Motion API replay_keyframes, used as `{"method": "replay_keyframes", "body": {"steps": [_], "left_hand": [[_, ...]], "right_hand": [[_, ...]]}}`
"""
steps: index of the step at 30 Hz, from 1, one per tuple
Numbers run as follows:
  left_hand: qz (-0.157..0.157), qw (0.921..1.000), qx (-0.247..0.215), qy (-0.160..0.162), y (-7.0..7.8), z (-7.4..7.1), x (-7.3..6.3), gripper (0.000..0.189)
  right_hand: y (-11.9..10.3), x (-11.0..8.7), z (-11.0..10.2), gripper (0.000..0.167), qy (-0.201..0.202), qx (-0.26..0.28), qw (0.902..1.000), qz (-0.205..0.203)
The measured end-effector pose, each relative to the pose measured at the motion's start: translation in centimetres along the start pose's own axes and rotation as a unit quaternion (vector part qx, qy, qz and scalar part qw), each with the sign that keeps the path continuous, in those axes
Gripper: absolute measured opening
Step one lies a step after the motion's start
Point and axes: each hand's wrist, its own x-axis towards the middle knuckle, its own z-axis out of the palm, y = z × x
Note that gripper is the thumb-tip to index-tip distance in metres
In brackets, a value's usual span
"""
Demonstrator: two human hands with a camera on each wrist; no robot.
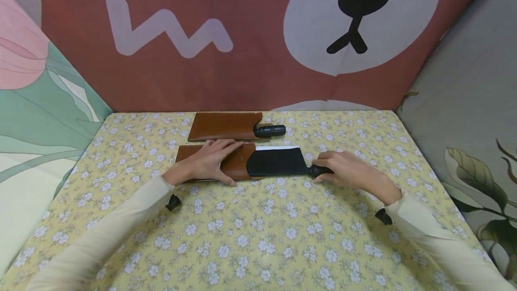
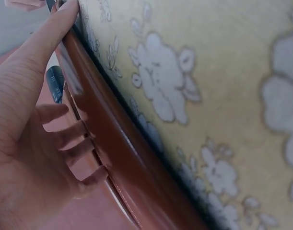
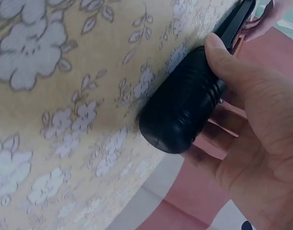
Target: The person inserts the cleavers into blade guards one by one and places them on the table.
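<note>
A cleaver with a black blade, pale along its far edge, lies partly inside a brown leather sheath; the rest of the blade is hidden. My left hand spans that sheath, thumb at the near edge and fingers at the far edge. The left wrist view shows the fingertips curled at the rim of the sheath. My right hand holds the cleaver's black handle, its thumb on the near side and fingers on the far side.
Behind lies a second brown sheath with a black-handled cleaver in it. A yellow floral cloth covers the table. A red printed backdrop stands at the rear edge, with printed fabric walls on both sides.
</note>
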Motion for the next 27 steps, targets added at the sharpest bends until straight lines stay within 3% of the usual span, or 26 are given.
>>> {"method": "replay_keyframes", "body": {"steps": [7, 11, 21, 27], "left_hand": [[-0.048, 0.9987, 0.013, -0.015, 0.4, -0.4, -0.4, 0.131], [-0.071, 0.9972, 0.016, -0.018, 0.5, -0.6, -0.5, 0.132], [-0.071, 0.9972, 0.023, -0.004, 0.5, -0.8, 0.1, 0.126], [-0.061, 0.9978, 0.028, 0.003, 0.4, -0.6, 0.6, 0.125]], "right_hand": [[0.1, -0.7, -0.7, 0.048, -0.016, -0.015, 0.9987, 0.046], [0.3, -1.2, -0.7, 0.049, -0.023, -0.023, 0.9981, 0.052], [0.8, -1.6, 0.0, 0.039, 0.02, -0.013, 0.9997, 0.0], [1.0, -1.6, 0.4, 0.04, 0.041, -0.023, 0.9989, -0.008]]}}
